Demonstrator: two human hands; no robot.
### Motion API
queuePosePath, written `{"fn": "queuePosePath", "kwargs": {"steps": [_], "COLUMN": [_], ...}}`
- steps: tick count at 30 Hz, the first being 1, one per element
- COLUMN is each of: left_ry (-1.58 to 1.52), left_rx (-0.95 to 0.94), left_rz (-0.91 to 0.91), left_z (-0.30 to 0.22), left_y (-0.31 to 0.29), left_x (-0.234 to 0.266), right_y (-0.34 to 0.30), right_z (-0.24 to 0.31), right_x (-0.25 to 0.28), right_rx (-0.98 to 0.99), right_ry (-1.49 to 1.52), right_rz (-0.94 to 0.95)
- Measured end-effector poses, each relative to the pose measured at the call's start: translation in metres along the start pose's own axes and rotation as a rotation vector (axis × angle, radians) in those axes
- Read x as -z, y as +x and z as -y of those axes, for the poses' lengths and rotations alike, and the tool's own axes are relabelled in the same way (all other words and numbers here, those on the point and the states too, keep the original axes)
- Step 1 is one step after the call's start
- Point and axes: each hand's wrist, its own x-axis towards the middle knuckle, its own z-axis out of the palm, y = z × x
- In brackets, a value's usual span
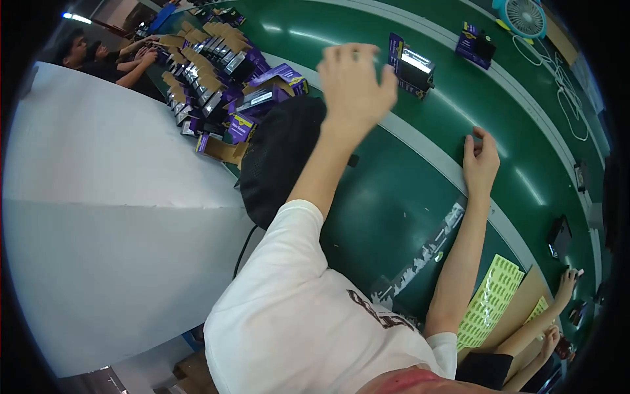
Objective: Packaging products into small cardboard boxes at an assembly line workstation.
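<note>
My left hand [357,88] is raised over the near edge of the green work line, fingers spread and slightly blurred, with nothing visible in it. Just right of it, a purple box [396,52] stands against a black device with a silver top [416,64] on the green surface. My right hand [482,161] hovers over or rests on the line farther right; I cannot tell which. Its fingers are loosely curled, apart from the thumb, and no object shows in it. A second purple box [467,43] with a black device [485,48] sits farther along.
Open purple boxes [252,98] crowd the left, by a black mesh-covered shape [282,157] and a white panel [118,197]. A blue fan [525,16] and white cable [566,92] lie far right. Yellow-green sticker sheets [491,305] are near a co-worker's hand [568,284]. Other people [98,56] work upper left.
</note>
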Motion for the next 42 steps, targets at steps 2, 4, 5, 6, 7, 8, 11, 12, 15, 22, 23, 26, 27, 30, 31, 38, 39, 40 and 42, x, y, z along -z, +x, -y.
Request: {"fn": "queuePosePath", "kwargs": {"steps": [2,4,5,6,7,8,11,12,15,22,23,26,27,30,31,38,39,40,42], "left_ry": [0.260,0.599,0.682,0.680,0.678,0.669,0.630,0.541,0.366,0.214,0.170,0.007,-0.043,-0.316,-0.334,-1.101,-1.118,-1.436,-2.091], "left_rx": [0.109,0.306,0.392,0.384,0.469,0.536,0.589,0.809,0.677,0.421,0.360,0.200,0.160,-0.057,-0.150,-0.034,-0.041,0.046,0.225], "left_rz": [0.072,0.293,0.444,0.437,0.695,0.955,1.192,1.430,1.522,1.475,1.383,1.144,1.060,1.049,1.079,1.497,1.489,1.528,1.546], "left_z": [0.028,0.065,0.086,0.103,0.123,0.138,0.175,0.203,0.202,0.080,0.070,0.019,0.003,-0.062,-0.076,-0.102,-0.104,-0.105,-0.114], "left_y": [0.019,0.045,0.055,0.068,0.081,0.091,0.102,0.107,0.086,0.076,0.087,0.108,0.111,0.095,0.091,0.059,0.051,0.045,0.031], "left_x": [0.002,-0.013,-0.028,-0.033,-0.034,-0.034,-0.037,-0.039,-0.038,-0.024,-0.006,-0.001,0.005,0.029,0.024,-0.078,-0.086,-0.093,-0.107], "right_y": [0.003,0.003,0.001,0.002,0.001,0.001,0.003,0.007,0.009,0.005,0.006,0.001,-0.001,0.008,0.012,0.011,0.007,0.003,-0.001], "right_z": [0.003,0.007,0.006,0.004,0.002,-0.001,-0.008,-0.002,-0.009,-0.015,-0.009,-0.007,-0.003,0.023,0.034,0.038,0.032,0.027,0.004], "right_x": [0.000,-0.002,-0.002,-0.002,-0.003,-0.002,-0.003,-0.007,-0.009,-0.009,-0.008,0.010,0.016,0.026,0.035,0.087,0.095,0.102,0.116], "right_rx": [-0.005,-0.007,-0.009,-0.009,-0.012,-0.025,0.068,0.104,0.066,0.002,-0.018,-0.027,-0.022,0.109,0.210,0.266,0.130,-0.005,-0.168], "right_ry": [0.011,0.019,0.025,0.033,0.041,0.047,-0.009,0.030,0.054,-0.006,0.003,0.164,0.257,0.255,0.180,0.210,0.321,0.432,0.601], "right_rz": [0.007,0.004,0.004,-0.001,-0.007,-0.023,-0.071,-0.080,-0.124,-0.114,-0.066,-0.163,-0.201,-0.223,-0.221,0.009,-0.037,-0.084,-0.174]}}
